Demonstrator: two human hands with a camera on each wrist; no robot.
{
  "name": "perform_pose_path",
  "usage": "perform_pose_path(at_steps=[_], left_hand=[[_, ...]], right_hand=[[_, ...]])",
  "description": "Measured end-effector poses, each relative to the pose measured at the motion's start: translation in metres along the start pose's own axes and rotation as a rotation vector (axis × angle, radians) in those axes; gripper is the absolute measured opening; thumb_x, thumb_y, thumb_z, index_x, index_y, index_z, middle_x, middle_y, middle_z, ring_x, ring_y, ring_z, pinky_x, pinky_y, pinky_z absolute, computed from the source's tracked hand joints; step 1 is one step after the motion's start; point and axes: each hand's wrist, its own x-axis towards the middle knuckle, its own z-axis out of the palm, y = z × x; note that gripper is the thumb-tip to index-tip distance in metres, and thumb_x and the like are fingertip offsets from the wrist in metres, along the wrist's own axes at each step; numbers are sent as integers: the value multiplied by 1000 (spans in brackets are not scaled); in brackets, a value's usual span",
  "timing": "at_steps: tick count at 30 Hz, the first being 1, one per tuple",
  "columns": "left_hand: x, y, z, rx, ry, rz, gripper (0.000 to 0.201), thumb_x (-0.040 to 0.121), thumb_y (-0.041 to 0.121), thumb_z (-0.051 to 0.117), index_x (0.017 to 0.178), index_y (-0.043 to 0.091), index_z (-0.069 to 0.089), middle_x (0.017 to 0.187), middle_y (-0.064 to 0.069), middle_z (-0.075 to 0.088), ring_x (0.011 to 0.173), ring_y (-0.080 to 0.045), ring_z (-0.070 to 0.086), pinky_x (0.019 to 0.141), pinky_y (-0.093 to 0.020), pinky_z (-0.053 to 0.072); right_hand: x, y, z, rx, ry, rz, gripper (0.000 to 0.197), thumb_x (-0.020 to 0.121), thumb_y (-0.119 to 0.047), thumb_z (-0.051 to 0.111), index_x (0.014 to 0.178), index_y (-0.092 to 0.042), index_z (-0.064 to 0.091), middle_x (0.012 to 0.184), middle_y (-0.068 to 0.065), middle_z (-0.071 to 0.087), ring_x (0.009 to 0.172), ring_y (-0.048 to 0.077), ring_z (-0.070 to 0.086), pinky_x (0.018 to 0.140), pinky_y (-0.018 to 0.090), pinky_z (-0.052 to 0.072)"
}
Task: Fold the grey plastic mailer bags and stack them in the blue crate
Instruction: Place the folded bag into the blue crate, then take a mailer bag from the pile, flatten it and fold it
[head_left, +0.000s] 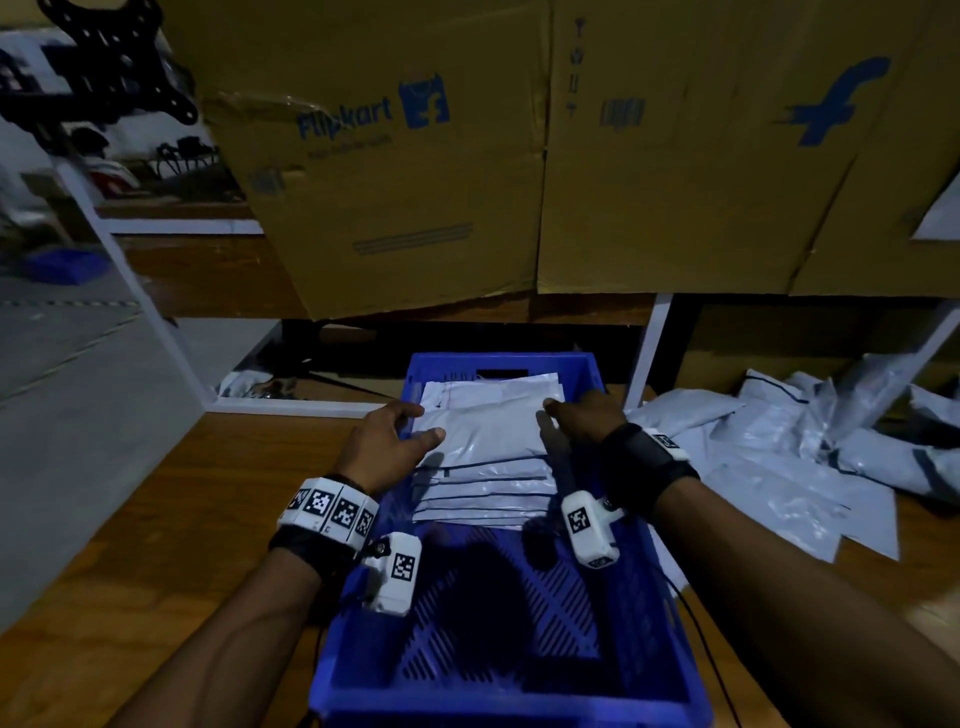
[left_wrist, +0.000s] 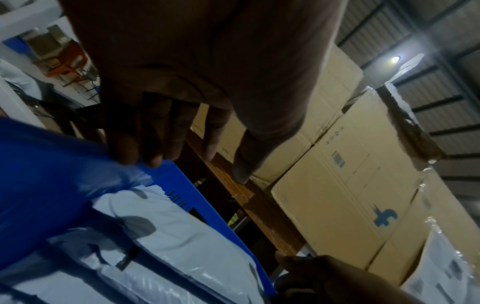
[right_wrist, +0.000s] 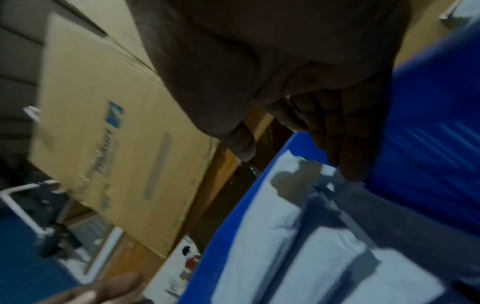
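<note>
The blue crate (head_left: 358, 597) stands on the wooden table in front of me. A stack of folded grey mailer bags (head_left: 488, 452) fills its far half; the near half shows the bare slotted floor. My left hand (head_left: 415, 423) hovers at the crate's left rim with relaxed fingers, its thumb over the top bag, holding nothing. In the left wrist view the left hand's fingertips (left_wrist: 124, 152) touch the crate rim (left_wrist: 52, 164) above the bags (left_wrist: 168, 236). My right hand (head_left: 563, 408) is at the right side of the stack. Its straight fingers (right_wrist: 350, 160) point down along the crate wall (right_wrist: 428, 123) onto the bags (right_wrist: 272, 236).
A loose pile of unfolded grey mailers (head_left: 789, 447) lies on the table to the right of the crate. Large Flipkart cardboard boxes (head_left: 415, 156) sit on a shelf just behind. A white frame leg (head_left: 649, 348) stands behind the crate's right corner. The table edge runs along the left.
</note>
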Motion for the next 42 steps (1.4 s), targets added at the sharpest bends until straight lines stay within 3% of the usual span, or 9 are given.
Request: perform_pose_path(at_steps=[4, 8, 14, 18, 20, 24, 26, 34, 42], left_hand=[[-33, 25, -1, -57, -13, 79, 41, 86, 35, 81, 121, 18, 67, 129, -8, 66, 119, -16, 61, 98, -38, 53], [-82, 71, 5, -117, 5, 170, 37, 85, 36, 81, 119, 23, 70, 118, 1, 70, 90, -7, 71, 68, -15, 55], [-150, 149, 81, -248, -25, 195, 27, 88, 24, 79, 114, 18, 72, 112, 2, 71, 74, -11, 72, 57, -13, 49], [-189, 195, 175, -281, -55, 206, 22, 85, 27, 83, 106, 24, 75, 103, 5, 76, 75, -10, 73, 61, -22, 55], [-206, 217, 227, -343, -104, 152, 28, 80, 33, 87, 103, 23, 75, 102, 2, 76, 79, -10, 73, 65, -24, 57], [-226, 241, 329, -519, -226, -32, 41, 62, 49, 86, 96, 27, 77, 103, -6, 75, 94, -42, 73, 78, -67, 59], [-229, 249, 367, -503, -254, -35, 36, 70, 42, 87, 99, 23, 77, 103, -7, 75, 95, -40, 73, 78, -64, 60], [-153, 266, 452, -424, -137, -74, 20, 86, 22, 82, 102, 20, 71, 102, -11, 74, 86, -26, 73, 63, -35, 61], [17, 279, 516, -181, -114, -7, 32, 76, 47, 84, 101, 31, 70, 100, 2, 75, 94, -19, 72, 91, -44, 58]], right_hand=[[-23, 5, -30, 39, 3, -96, 47, 95, -45, 67, 73, -4, 65, 75, 15, 65, 74, 31, 64, 64, 35, 47], [-53, 25, -62, 303, -28, -113, 42, 92, -42, 72, 98, -1, 69, 76, 15, 63, 68, 31, 63, 54, 41, 59], [-117, 92, -127, 370, -132, -211, 25, 97, -37, 67, 97, -13, 74, 93, 10, 76, 78, 21, 70, 62, 35, 55], [-151, 182, -180, 346, -140, -191, 24, 99, -38, 67, 101, -15, 75, 100, 7, 76, 87, 25, 73, 74, 42, 62], [-159, 239, -205, 345, -123, -155, 24, 98, -38, 69, 99, -15, 75, 98, 12, 76, 81, 26, 73, 64, 37, 58], [-165, 339, -252, 352, -108, -80, 23, 97, -33, 70, 86, -12, 72, 73, 13, 68, 58, 19, 59, 51, 28, 44], [-162, 374, -271, 334, -101, -80, 25, 99, -30, 69, 82, -11, 69, 65, 9, 62, 54, 19, 55, 50, 28, 41], [-97, 418, -304, 378, -4, -34, 17, 99, -32, 67, 99, -16, 71, 82, 16, 71, 71, 32, 65, 59, 37, 51], [17, 445, -339, -66, 333, 24, 50, 87, -41, 76, 130, -18, 64, 120, 11, 68, 110, 33, 64, 89, 34, 51]])
